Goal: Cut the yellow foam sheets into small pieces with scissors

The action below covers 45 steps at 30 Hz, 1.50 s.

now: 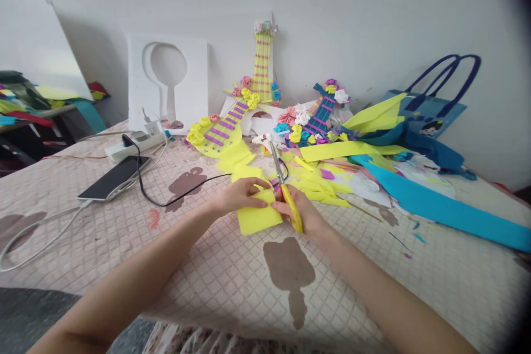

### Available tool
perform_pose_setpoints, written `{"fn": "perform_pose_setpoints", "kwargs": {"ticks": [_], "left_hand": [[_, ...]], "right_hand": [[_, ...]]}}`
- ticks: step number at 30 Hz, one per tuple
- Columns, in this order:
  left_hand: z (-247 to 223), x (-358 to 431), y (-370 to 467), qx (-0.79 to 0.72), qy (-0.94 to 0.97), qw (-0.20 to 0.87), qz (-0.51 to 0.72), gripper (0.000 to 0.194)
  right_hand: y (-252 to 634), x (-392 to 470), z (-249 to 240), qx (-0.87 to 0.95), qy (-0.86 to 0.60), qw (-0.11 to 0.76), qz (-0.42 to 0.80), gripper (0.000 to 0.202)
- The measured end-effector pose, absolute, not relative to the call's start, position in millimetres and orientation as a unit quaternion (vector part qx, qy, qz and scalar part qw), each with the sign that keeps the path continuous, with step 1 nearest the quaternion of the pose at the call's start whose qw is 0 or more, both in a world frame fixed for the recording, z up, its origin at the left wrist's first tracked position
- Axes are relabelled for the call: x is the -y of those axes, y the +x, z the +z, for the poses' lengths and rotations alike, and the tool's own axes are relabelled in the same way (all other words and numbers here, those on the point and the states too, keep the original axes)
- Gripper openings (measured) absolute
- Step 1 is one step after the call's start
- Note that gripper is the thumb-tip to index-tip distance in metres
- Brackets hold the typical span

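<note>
My left hand point(240, 194) is closed on a piece of yellow crepe paper point(258, 221), pinching it near its upper edge. In my right hand point(307, 215) is a pair of scissors point(295, 211) with yellow handles, its metal blades pointing away from me. The fingertips of my right hand also touch the paper's right edge. Beyond my left hand lies more yellow crepe paper point(238, 156). A heap of yellow paper strips point(319, 185) is spread to the right of the scissors. Part of a white glue gun point(264, 139) shows behind the blades.
Decorated paper guitars point(261, 66) lean at the wall beside a white foam board point(136, 83) with a cutout. At left are a power strip point(114, 150), a phone point(108, 181) and cables. On the right lie a blue paper strip point(448, 199) and a blue bag point(450, 113).
</note>
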<state>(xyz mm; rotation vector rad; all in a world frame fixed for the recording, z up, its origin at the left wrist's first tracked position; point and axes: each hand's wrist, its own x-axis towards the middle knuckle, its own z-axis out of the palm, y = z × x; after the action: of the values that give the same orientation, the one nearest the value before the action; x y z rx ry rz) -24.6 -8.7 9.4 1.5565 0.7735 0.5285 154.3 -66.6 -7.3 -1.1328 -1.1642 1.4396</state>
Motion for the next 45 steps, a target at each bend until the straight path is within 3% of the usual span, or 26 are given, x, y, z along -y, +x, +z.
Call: {"fn": "perform_pose_setpoints", "kwargs": {"ticks": [8, 17, 21, 29, 40, 45], "left_hand": [[12, 12, -24, -0.33, 0.443, 0.784, 0.284, 0.038], [5, 10, -19, -0.368, 0.388, 0.782, 0.321, 0.033], [12, -2, -27, -0.384, 0.339, 0.761, 0.398, 0.025], [25, -16, -41, -0.403, 0.29, 0.73, 0.47, 0.014], [29, -21, -47, -0.41, 0.275, 0.714, 0.496, 0.015], [31, -18, -46, -0.416, 0.27, 0.709, 0.502, 0.019]], "right_hand": [[156, 61, -8, 0.415, -0.472, 0.59, 0.507, 0.029], [153, 63, -5, 0.399, -0.409, 0.614, 0.545, 0.028], [148, 67, -2, 0.358, -0.372, 0.579, 0.631, 0.033], [138, 85, -14, 0.325, -0.247, 0.389, 0.826, 0.048], [131, 94, -19, 0.31, -0.245, 0.311, 0.864, 0.051], [130, 94, -18, 0.308, -0.254, 0.325, 0.857, 0.05]]}}
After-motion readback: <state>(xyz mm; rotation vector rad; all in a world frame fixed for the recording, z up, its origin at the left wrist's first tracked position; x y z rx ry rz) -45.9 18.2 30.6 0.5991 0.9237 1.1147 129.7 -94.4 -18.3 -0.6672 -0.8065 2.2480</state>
